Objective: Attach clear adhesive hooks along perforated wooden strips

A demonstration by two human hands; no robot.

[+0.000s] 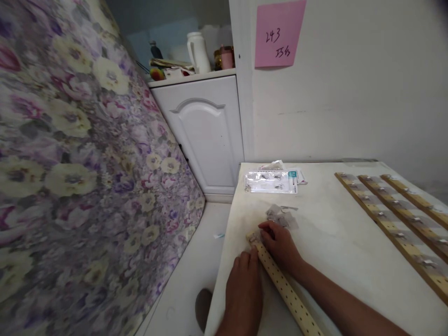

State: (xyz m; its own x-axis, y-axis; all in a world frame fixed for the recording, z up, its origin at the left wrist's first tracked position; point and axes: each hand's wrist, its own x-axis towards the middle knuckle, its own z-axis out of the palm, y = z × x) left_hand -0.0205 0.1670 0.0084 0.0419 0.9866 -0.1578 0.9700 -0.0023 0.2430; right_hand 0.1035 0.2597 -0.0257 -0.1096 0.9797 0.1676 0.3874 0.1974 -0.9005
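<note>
Head view: left hand [244, 284], right hand [282, 245] flank strip [284, 285] near table [230, 233] edge, grips unclear.

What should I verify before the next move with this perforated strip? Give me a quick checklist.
1. Left hand on the perforated strip, near its far end: ok.
2. Right hand gripping a part: cannot tell; its fingertips are too small and blurred.
3. Small item on the strip's far end properly seated: cannot tell.
4. Clear packets close by: ok, just beyond the right hand.
5. Three strips on the right apart from this one: ok.
6. Floor free of scraps: not ok; a small scrap lies there.
</note>
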